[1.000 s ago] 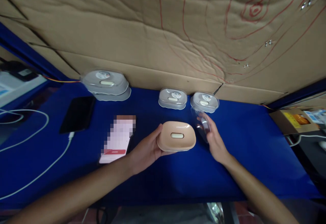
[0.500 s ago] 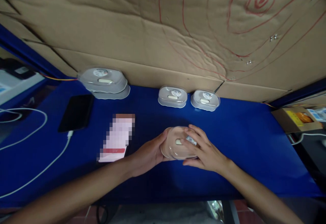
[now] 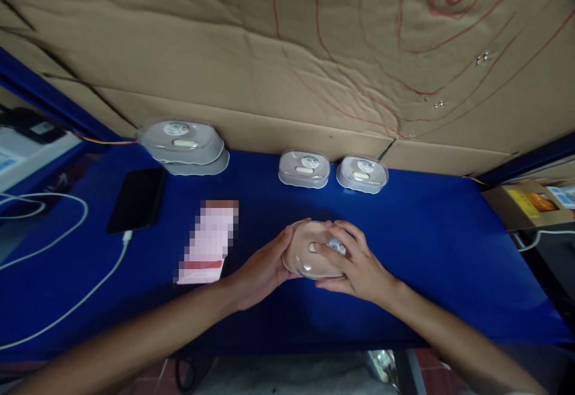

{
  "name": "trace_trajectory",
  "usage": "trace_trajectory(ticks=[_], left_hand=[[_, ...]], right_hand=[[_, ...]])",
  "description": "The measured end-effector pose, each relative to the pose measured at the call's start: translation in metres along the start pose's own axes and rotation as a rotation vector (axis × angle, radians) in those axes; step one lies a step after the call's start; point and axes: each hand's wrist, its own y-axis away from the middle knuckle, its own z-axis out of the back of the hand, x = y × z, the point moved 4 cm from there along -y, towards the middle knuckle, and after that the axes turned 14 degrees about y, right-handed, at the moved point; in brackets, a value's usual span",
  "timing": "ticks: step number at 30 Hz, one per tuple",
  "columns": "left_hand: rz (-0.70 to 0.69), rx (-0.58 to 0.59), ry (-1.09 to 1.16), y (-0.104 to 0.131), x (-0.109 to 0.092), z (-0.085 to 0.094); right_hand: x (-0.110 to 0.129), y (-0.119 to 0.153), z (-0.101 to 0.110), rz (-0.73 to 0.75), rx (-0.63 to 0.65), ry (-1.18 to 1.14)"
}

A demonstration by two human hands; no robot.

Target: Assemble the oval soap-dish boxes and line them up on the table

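A clear-lidded container (image 3: pixel 309 266) with a pale handle and a label is held above the blue table, near its front. My left hand (image 3: pixel 265 266) grips its left side, the thumb on the rim and the other fingers mostly hidden beneath. My right hand (image 3: pixel 359 260) wraps round the right side, with fingers over the lid and one touching the handle. Behind stand two similar small containers, one (image 3: pixel 296 178) left of the other (image 3: pixel 369 182). A larger clear-lidded container (image 3: pixel 197 154) sits at the back left.
On the blue table (image 3: pixel 426 251), a phone with a blurred screen (image 3: pixel 209 239) lies left of my hands. A black device (image 3: pixel 137 200) with a white cable (image 3: pixel 101 284) lies farther left. Cardboard (image 3: pixel 202 53) rises behind. An open carton (image 3: pixel 525 209) stands at the right edge.
My right fingers have shifted slightly left over the lid, and the held container has tilted a little. Both hands still hold it. The camera view has shifted slightly.
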Motion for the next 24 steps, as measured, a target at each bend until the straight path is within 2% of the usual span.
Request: trace_trajectory(ticks=[10, 15, 18, 20, 24], left_hand=[[-0.081, -0.012, -0.040, 0.001, -0.001, -0.001], [-0.054, -0.045, -0.046, -0.003, -0.001, 0.003], [-0.043, -0.039, -0.158, -0.004, -0.001, 0.005], [-0.116, -0.029, -0.325, -0.002, -0.005, 0.002], [-0.478, 0.046, -0.814, -0.006, -0.033, -0.020]], right_hand=[[0.009, 0.001, 0.000, -0.018, -0.034, 0.093], [0.002, -0.005, -0.001, -0.057, 0.015, -0.051], [-0.006, -0.004, 0.004, -0.042, 0.045, -0.126], [-0.017, 0.003, 0.011, -0.057, 0.078, -0.148], [-0.059, 0.039, 0.029, -0.230, 0.186, -0.090]])
